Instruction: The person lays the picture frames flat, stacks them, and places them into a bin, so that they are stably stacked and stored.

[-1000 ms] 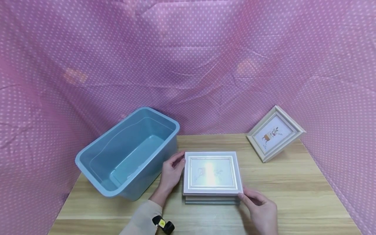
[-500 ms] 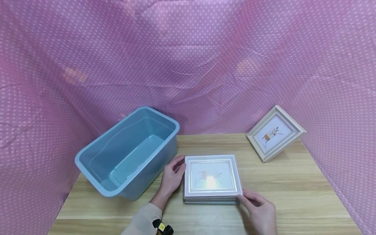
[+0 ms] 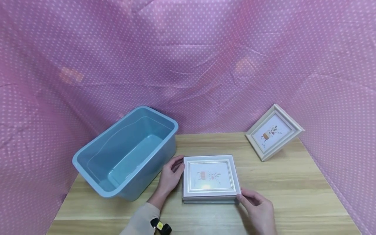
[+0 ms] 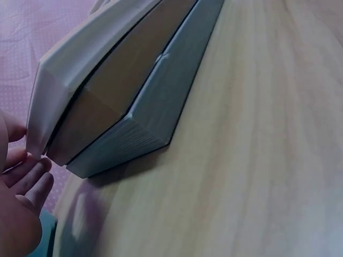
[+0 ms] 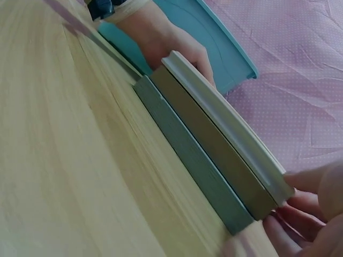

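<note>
A white picture frame (image 3: 210, 176) lies face up on top of a stack, a faint plant print behind its glass. Beneath it sit a brown frame (image 5: 214, 146) and, lowest on the table, a grey-green frame (image 5: 193, 154); their edges show in both wrist views. My left hand (image 3: 170, 176) holds the white frame's left edge, thumb on top and fingers at the side. At the near right corner my right hand (image 3: 258, 209) pinches the same frame between thumb and fingers. The three edges are nearly lined up, with the white frame uppermost.
A blue plastic tub (image 3: 138, 178) stands at the left, close beside my left forearm. At the back right, a cream picture frame (image 3: 255, 147) stands tilted on one corner. Pink dotted cloth (image 3: 188, 65) hangs behind the wooden table (image 3: 293, 195).
The white frame has come down and slightly toward me, so less of the stack's front shows below it. Both hands have kept their hold. The glare on the glass has shrunk.
</note>
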`<act>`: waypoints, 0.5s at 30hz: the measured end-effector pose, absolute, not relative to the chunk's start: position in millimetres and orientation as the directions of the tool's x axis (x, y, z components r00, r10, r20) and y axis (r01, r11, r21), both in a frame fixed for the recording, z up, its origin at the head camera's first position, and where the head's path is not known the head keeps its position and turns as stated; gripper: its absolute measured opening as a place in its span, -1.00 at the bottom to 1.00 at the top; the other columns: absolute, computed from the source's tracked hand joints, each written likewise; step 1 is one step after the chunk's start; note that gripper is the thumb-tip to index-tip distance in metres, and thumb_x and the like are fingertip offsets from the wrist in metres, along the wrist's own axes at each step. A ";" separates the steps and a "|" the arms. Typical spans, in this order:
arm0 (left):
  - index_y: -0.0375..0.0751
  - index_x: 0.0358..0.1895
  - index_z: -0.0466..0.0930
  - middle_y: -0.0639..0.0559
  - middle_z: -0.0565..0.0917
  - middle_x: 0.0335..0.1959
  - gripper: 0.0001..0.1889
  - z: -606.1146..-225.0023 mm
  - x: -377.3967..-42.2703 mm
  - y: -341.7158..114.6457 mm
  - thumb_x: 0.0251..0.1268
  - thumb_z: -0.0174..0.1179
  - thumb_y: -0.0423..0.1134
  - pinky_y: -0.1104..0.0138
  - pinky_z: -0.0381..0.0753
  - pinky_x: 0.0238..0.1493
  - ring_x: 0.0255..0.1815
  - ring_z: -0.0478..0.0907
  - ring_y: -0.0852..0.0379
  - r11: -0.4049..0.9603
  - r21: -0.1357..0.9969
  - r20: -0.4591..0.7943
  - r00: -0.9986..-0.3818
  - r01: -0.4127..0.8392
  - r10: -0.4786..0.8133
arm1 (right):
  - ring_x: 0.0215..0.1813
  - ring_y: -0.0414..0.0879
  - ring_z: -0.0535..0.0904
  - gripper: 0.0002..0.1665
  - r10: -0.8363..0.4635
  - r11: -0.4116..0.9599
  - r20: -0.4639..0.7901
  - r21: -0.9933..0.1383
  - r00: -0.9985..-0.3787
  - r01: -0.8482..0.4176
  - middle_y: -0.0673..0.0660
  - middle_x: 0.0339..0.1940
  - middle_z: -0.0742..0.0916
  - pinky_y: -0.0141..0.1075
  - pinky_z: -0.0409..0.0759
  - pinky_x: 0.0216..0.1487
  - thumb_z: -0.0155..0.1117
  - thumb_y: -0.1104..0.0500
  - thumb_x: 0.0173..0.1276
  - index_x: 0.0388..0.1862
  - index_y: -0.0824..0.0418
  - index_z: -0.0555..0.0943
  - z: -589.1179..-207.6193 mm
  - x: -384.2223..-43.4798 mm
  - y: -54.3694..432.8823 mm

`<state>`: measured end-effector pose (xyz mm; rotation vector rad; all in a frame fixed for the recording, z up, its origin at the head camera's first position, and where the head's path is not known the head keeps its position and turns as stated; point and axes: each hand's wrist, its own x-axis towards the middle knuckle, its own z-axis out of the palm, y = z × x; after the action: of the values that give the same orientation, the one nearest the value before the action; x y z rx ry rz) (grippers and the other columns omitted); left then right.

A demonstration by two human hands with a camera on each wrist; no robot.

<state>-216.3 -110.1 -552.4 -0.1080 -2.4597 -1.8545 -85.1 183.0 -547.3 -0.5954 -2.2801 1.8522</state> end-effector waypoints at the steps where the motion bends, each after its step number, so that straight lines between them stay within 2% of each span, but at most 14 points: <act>1: -0.29 0.41 0.59 -0.26 0.69 0.35 -0.58 -552.3 -216.9 -110.5 0.58 0.22 -0.36 -0.01 0.61 0.50 0.41 0.64 -0.22 0.280 0.956 0.084 -0.996 0.087 0.023 | -0.08 -0.40 0.79 -0.65 0.379 0.177 -0.134 -0.961 -0.916 0.214 0.31 0.03 0.87 -0.60 0.73 -0.04 0.60 0.27 0.34 0.05 0.39 0.79 -546.4 -85.3 184.8; 6: -0.24 0.45 0.57 -0.20 0.68 0.39 -0.57 -552.0 -218.3 -111.3 0.60 0.21 -0.31 -0.02 0.58 0.53 0.45 0.62 -0.19 0.302 0.951 0.054 -0.998 0.058 0.021 | -0.06 -0.50 0.73 -0.62 0.345 0.256 -0.144 -0.936 -0.927 0.241 0.26 0.13 0.86 -0.68 0.64 0.02 0.45 0.12 0.54 0.18 0.32 0.75 -541.0 -87.8 195.7; 12: -0.17 0.45 0.57 -0.15 0.67 0.41 -0.58 -549.5 -215.9 -112.8 0.64 0.19 -0.27 -0.03 0.55 0.57 0.47 0.60 -0.15 0.289 0.956 0.051 -0.999 0.047 -0.005 | -0.03 -0.36 0.81 -0.66 0.333 0.269 -0.024 -0.956 -0.943 0.119 0.34 0.12 0.84 -0.60 0.72 0.05 0.37 0.17 0.59 0.18 0.37 0.73 -534.5 -97.4 210.1; 15: -0.15 0.46 0.57 -0.11 0.67 0.42 -0.58 -546.0 -215.7 -113.6 0.64 0.20 -0.24 -0.04 0.53 0.59 0.49 0.59 -0.13 0.286 0.957 0.061 -0.998 0.055 -0.013 | -0.02 -0.42 0.78 -0.62 0.349 0.283 0.005 -0.954 -0.937 0.100 0.17 0.09 0.88 -0.68 0.67 0.05 0.38 0.13 0.59 0.21 0.36 0.72 -528.4 -104.1 220.0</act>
<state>-215.7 -113.6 -546.0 -0.0404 -2.4732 -1.8436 -104.1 220.0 -528.4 -0.4160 -2.3363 1.7135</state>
